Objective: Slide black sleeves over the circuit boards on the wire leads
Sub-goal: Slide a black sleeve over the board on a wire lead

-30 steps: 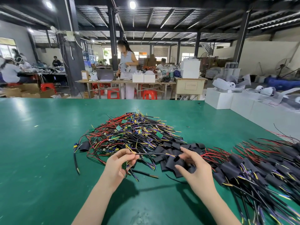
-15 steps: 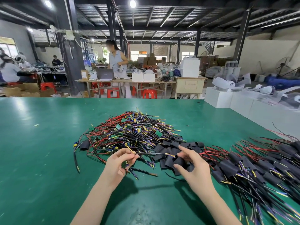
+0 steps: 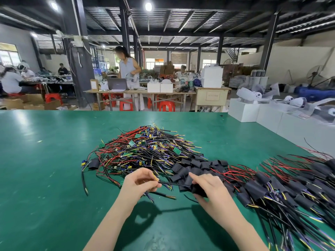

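Note:
A heap of wire leads with small green circuit boards (image 3: 145,151) lies on the green table (image 3: 45,169). Loose black sleeves (image 3: 192,169) lie in a cluster just right of it. My left hand (image 3: 139,183) pinches one wire lead, whose black cable (image 3: 172,184) runs rightward. My right hand (image 3: 208,191) grips a black sleeve (image 3: 198,190) at the cable's end. The board on this lead is hidden by my fingers. A pile of sleeved leads (image 3: 290,192) spreads at the right.
One stray sleeve (image 3: 93,163) lies at the heap's left edge. White boxes (image 3: 272,118) stand along the table's right side. Beyond the far edge are work tables, red stools and people at work.
My right hand has lifted a sleeve out of the cluster and brought it to the lead's cable. My left hand shifted slightly and keeps hold of the lead.

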Motion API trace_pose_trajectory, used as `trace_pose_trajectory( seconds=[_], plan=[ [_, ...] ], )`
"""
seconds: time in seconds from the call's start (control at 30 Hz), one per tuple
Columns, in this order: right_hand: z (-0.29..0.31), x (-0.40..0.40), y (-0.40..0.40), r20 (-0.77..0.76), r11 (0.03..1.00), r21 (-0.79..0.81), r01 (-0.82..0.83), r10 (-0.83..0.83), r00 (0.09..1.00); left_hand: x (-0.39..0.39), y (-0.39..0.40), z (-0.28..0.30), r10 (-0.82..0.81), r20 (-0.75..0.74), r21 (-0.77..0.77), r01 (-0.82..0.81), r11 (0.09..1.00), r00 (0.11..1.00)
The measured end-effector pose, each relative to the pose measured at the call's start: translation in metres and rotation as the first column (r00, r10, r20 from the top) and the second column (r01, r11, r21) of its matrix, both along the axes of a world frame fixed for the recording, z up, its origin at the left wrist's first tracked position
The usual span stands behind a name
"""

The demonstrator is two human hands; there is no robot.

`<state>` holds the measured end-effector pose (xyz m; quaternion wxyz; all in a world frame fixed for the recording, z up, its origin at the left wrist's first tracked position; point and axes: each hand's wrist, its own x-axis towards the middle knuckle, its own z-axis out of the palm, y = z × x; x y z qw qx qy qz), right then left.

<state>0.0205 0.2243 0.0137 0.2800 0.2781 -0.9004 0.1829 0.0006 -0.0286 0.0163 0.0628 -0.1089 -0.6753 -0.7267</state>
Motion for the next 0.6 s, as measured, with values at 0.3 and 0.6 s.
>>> trace_pose_trajectory(
  seconds=[0.3,0.6],
  plan=[
    [-0.002,0.007,-0.022,0.024,0.99,-0.087,-0.111,0.113,0.993,0.007,0.025,-0.014,-0.237,-0.04,-0.331,0.211,0.92,0.971],
    [0.001,0.008,-0.011,0.117,0.947,-0.318,-0.056,0.097,0.988,0.006,0.01,-0.011,-0.144,-0.032,-0.483,0.111,0.869,0.989]
  ],
)
